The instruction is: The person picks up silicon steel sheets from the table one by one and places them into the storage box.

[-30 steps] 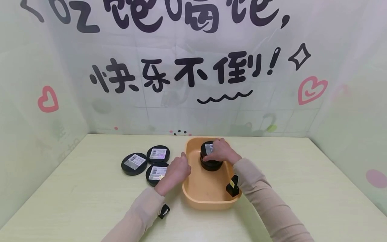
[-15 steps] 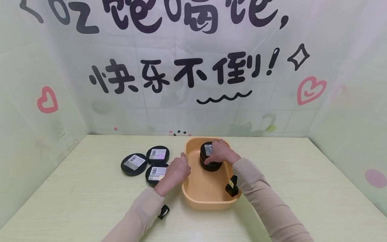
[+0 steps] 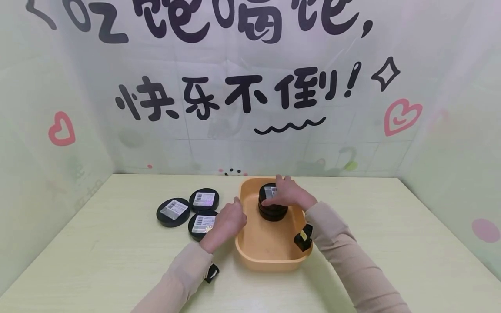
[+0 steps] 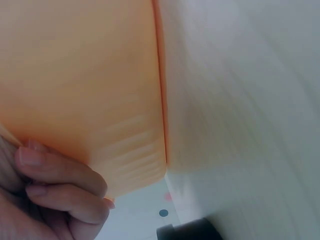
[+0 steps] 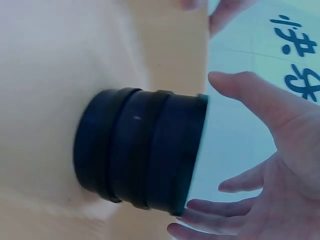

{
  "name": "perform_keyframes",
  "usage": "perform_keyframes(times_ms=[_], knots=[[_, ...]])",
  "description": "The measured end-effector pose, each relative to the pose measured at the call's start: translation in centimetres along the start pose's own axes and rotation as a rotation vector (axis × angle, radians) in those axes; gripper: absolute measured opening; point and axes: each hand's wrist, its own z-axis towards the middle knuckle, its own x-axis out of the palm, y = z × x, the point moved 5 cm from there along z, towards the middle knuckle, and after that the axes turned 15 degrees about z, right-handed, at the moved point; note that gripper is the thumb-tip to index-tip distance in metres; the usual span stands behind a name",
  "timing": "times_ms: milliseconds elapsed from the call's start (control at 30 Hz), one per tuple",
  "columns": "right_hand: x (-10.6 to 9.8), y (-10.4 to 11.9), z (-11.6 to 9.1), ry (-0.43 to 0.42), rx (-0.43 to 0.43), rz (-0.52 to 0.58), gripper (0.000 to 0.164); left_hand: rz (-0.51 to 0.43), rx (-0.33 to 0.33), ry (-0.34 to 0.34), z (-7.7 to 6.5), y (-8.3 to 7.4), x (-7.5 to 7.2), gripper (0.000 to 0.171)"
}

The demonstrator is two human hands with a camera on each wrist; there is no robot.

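Note:
An orange plastic tub [image 3: 270, 250] stands on the table, its rim gripped at the left side by my left hand [image 3: 230, 219]. In the left wrist view, the curled fingers [image 4: 75, 180] press at the tub's outer wall [image 4: 100, 75]. Inside the tub, toward the far end, is an upright stack of flat round black containers [image 5: 140, 150]; the top one bears a white barcode label. My right hand [image 3: 289, 193] is over the stack. In the right wrist view its thumb and fingers are spread, the thumb [image 5: 240, 85] apart from the top container and some fingertips right at its edge.
Left of the tub, three more flat round black containers lie label up: one at far left [image 3: 173, 212], one behind [image 3: 204, 200], one in front [image 3: 201, 224], partly covered by the left hand. A printed white backdrop [image 3: 235, 152] rises behind the table.
My right hand has loosened from the stack and shifted slightly up and right, its fingers now spread. The stack stays put, and the left hand keeps its grip on the rim.

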Motion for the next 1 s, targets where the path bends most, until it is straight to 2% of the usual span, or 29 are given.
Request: perform_keyframes(times_ms=[200,400,667,867,1000], knots=[[-1.3,-0.3,-1.3,-0.025,-0.032,0.006,0.082,0.004,0.003,0.001,0.0,0.1,0.1,0.049],[-1.9,-2.1,-2.6,-0.069,-0.017,-0.043,0.077,0.005,0.005,0.007,0.0,0.1,0.1,0.052],[0.0,-4.5,-4.1,-0.080,-0.030,0.050,0.082,0.001,0.002,0.022,0.1,0.2,0.1,0.054],[1.4,-5.2,-4.9,-0.091,-0.099,0.099,0.065,-0.007,0.000,0.025,0.1,0.2,0.1,0.053],[1.9,-5.6,-5.3,-0.120,-0.115,0.102,0.060,-0.014,0.005,0.018,0.0,0.1,0.1,0.052]])
